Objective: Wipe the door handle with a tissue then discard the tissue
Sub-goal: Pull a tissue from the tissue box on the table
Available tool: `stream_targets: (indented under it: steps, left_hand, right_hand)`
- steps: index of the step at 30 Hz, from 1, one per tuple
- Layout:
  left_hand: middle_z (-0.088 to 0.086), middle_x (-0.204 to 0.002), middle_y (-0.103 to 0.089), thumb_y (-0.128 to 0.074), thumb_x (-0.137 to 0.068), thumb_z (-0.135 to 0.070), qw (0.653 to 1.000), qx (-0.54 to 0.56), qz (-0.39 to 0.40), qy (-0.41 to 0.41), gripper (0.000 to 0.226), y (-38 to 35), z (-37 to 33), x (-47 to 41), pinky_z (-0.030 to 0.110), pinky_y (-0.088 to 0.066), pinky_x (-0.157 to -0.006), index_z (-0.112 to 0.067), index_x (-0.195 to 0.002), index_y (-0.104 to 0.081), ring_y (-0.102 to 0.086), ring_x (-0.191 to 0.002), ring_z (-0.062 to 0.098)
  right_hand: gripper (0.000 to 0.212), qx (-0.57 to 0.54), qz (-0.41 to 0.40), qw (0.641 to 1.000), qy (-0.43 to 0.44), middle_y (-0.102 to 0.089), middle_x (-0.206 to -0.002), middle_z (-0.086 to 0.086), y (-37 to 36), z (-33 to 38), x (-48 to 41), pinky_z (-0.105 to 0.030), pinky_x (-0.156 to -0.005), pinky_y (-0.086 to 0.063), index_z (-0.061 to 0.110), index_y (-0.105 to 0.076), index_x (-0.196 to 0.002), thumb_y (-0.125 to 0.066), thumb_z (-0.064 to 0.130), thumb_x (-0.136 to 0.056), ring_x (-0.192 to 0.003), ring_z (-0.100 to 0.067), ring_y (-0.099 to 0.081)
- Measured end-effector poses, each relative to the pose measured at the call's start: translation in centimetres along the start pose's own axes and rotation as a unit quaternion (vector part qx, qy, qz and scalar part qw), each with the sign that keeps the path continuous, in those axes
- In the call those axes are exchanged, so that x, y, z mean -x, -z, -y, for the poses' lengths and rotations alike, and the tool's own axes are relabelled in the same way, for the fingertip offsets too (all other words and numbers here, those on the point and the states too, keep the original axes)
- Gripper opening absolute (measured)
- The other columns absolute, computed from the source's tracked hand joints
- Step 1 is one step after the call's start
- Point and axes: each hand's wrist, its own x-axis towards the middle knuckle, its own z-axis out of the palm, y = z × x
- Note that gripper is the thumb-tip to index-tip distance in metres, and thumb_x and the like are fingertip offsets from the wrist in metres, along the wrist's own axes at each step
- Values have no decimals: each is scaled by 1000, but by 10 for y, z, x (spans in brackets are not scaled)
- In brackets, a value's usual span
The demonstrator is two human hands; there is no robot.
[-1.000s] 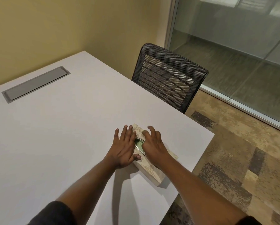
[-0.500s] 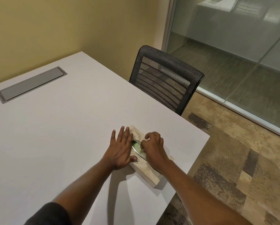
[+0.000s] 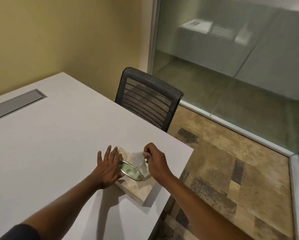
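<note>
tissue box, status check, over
Left hand flat, bracing tissue box. Right hand pinching tissue, partly out of the slot. Nothing in the way; door handle not in view.

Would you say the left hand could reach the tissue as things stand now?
Probably yes: the left hand lies flat on the tissue box beside its opening, with nothing between it and the tissue that the right hand pinches.

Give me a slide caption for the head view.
Right hand pulls a tissue from the box, left hand steadying it.
</note>
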Motion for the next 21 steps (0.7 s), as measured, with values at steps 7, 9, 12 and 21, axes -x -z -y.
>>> stream_targets:
  steps: [7, 9, 12, 21]
  left_hand:
    - [9, -146, -45, -3, -83, -81, 959, 225, -127, -118, 92, 85, -83, -28, 60, -16, -113, -19, -131, -50, -12, -148, 29]
    - [1, -141, -51, -11, -82, -83, 943, 262, -139, -151, 86, 110, -119, -34, 55, -13, -114, -23, -126, -56, -6, -149, 20]
    - [-1, -125, -63, -28, -89, -74, 913, 312, -144, -218, 70, 143, -173, -38, 47, -22, -112, -20, -117, -63, -11, -147, 16]
    - [4, -76, -68, -72, -68, 2, 865, 201, -235, -394, 14, 203, -335, -30, 53, -50, -89, -10, -71, -65, -59, -103, 37]
  right_hand:
    - [22, -56, -95, 994, -22, -54, -81, 2, 69, 31, 35, -45, -67, -55, 21, -48, -83, -41, 4, -96, -78, -16, -55]
    - [24, -77, -134, 987, -34, -56, -83, -1, 90, 38, 49, -50, -70, -56, 23, -49, -81, -42, 6, -97, -80, -21, -58]
    - [20, -103, -195, 975, -37, -57, -89, -18, 123, 48, 77, -46, -71, -55, 18, -48, -83, -41, 7, -98, -81, -29, -59]
    - [26, -158, -370, 913, -59, -49, -79, -8, 226, 48, 194, -27, -62, -53, 14, -44, -79, -36, 0, -99, -71, -19, -54]
